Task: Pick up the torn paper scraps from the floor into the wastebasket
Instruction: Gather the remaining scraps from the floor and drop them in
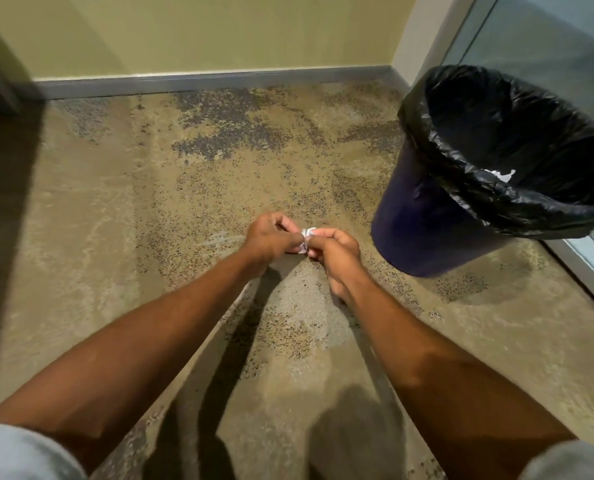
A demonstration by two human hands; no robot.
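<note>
Both hands meet above the speckled tan floor near the middle of the view. My left hand (pixel 271 237) and my right hand (pixel 335 256) each pinch the same small white paper scrap (pixel 306 237), which shows only as a sliver between the fingertips. To the right stands the dark wastebasket (pixel 423 220) with a black plastic liner folded over its rim. A bit of white paper (pixel 500 174) lies inside on the liner. I see no loose scraps on the floor.
A yellow-green wall with a grey baseboard (pixel 219 81) closes the far side. A glass panel in a metal frame (pixel 579 271) runs along the right behind the basket. A dark vertical surface (pixel 1 168) borders the left.
</note>
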